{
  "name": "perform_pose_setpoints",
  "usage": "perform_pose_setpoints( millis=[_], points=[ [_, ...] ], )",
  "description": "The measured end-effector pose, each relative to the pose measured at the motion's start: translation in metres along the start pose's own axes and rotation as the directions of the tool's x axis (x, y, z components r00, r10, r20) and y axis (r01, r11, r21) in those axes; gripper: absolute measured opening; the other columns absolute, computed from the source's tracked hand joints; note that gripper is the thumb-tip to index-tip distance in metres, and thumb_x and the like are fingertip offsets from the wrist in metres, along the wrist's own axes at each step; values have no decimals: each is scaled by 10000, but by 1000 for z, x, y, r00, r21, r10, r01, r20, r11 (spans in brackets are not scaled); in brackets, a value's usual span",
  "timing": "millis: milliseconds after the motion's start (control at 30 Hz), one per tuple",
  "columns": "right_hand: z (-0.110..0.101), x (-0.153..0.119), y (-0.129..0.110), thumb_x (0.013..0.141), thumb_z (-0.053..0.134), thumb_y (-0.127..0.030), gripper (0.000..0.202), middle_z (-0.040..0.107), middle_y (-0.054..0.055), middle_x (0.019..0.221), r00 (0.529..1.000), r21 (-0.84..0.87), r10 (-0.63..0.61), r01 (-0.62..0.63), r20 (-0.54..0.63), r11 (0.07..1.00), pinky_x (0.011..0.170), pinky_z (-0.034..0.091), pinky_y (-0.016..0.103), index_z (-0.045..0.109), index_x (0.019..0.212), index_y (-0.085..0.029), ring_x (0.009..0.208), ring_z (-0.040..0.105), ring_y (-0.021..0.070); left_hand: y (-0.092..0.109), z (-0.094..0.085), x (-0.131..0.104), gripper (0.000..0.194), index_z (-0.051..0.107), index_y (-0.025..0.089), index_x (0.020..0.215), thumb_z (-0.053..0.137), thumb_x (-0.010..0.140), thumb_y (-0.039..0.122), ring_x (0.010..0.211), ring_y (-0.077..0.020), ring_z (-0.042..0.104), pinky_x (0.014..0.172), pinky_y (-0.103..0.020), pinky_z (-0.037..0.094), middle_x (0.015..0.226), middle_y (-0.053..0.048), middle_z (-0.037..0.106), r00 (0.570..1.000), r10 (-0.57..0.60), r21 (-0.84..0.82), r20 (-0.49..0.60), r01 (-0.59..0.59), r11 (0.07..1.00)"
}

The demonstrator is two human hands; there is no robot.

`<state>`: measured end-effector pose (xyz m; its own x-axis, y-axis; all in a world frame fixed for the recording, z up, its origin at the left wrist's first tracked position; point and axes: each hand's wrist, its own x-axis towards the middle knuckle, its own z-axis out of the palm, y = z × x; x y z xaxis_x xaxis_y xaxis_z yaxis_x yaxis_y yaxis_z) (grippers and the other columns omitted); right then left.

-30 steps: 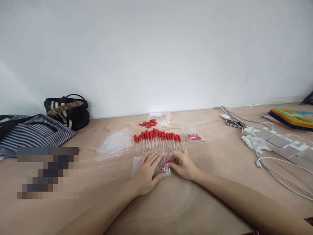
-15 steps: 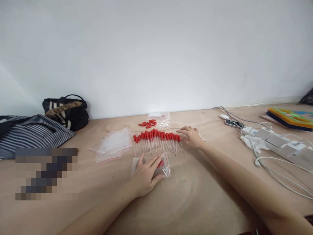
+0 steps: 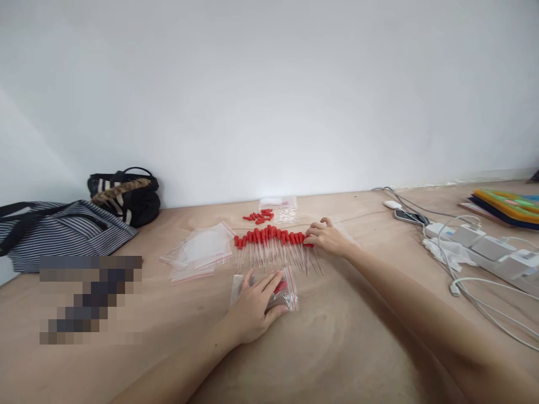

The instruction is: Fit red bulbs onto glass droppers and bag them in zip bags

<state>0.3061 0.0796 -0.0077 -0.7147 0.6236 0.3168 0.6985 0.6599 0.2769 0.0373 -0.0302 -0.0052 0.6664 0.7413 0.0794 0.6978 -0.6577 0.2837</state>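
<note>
My left hand lies with fingers spread on a clear zip bag that has something red inside. Beyond it, a row of clear droppers with red bulbs is fanned across the table. At the right end of that row, my right hand has bent fingers touching the last red bulbs; whether it grips one is hard to make out. Loose red bulbs lie behind the row, beside clear tubes. Flat zip bags are piled to the left.
A striped bag and a black bag stand at the left, near a blurred-out patch. On the right are a power strip with white plugs, cables, a dark device and a yellow-edged item. A wall rises behind.
My right hand has closed in on the red bulbs at the row's right end, its fingers more bent. My left hand still rests on the bag. The whole view has shifted slightly.
</note>
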Motion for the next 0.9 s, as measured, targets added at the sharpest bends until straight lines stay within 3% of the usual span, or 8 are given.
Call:
perform_pose_setpoints(
  millis=[200,367,533,767,900],
  points=[
    [-8,-2,3,857,415,-119,207,622,43,1008,998,-44,-61,59,-33,997,835,241,356,599,870,-213,915,465,179,0,1,0,580,215,201,1356,371,866,471,1226,-259,359,1020,-566,120,1333,-109,406,1000,-7,4,-1,7,1000],
    [-23,-31,4,850,417,-121,185,646,39,916,995,41,26,-22,-96,999,830,247,349,584,867,-199,892,480,182,-1,0,1,585,226,181,1353,364,866,476,1232,-264,351,1018,-566,132,1344,-122,387,1000,-18,-2,25,18,1000],
    [-28,-50,-23,881,367,-150,240,648,46,839,986,132,88,-69,-141,989,795,263,339,594,825,-205,852,495,174,-1,1,2,597,244,155,1346,364,863,485,1248,-247,327,1029,-518,171,1354,-129,371,1000,-16,-8,24,17,1000],
    [-35,-37,-58,880,335,-130,302,635,66,764,991,124,27,-10,-130,992,708,303,347,617,789,-184,732,489,178,-1,0,2,586,247,171,1345,385,860,470,1244,-237,331,1031,-477,202,1356,-115,371,1000,-18,-10,16,19,1000],
    [-39,-38,-72,874,365,-158,264,626,72,855,992,375,35,14,-124,927,697,370,318,625,899,-195,782,519,174,-1,1,3,577,251,184,1343,406,856,452,1236,-238,342,1031,-474,212,1346,-105,389,1000,-4,-19,-2,4,1000]
  ],
)
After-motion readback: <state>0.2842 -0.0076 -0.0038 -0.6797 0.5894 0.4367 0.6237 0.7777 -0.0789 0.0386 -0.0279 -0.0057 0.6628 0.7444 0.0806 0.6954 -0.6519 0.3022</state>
